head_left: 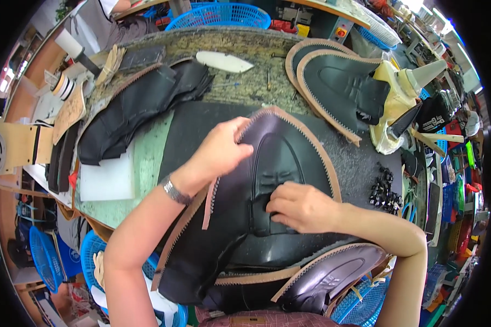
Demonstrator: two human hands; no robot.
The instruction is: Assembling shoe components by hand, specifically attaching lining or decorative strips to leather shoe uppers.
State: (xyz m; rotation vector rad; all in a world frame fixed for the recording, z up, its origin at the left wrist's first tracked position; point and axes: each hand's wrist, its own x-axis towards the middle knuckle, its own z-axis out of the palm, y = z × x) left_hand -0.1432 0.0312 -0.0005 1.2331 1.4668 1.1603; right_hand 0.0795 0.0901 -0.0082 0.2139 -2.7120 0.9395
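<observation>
A black leather shoe upper with a tan toothed strip along its curved edge lies in front of me on a dark mat. My left hand pinches its left edge near the top, thumb on the leather. The curled fingers of my right hand grip the upper's middle, by the raised strap detail; the fingertips are partly hidden. More black uppers lie beneath and nearer to me, and one smaller-looking upper rests at the table's near edge.
Stacked black uppers lie at left and far right. Beyond the mat is a white pointed oval piece. A glue-crusted yellowish container stands right, near a cluster of small black pieces. Blue baskets surround the table.
</observation>
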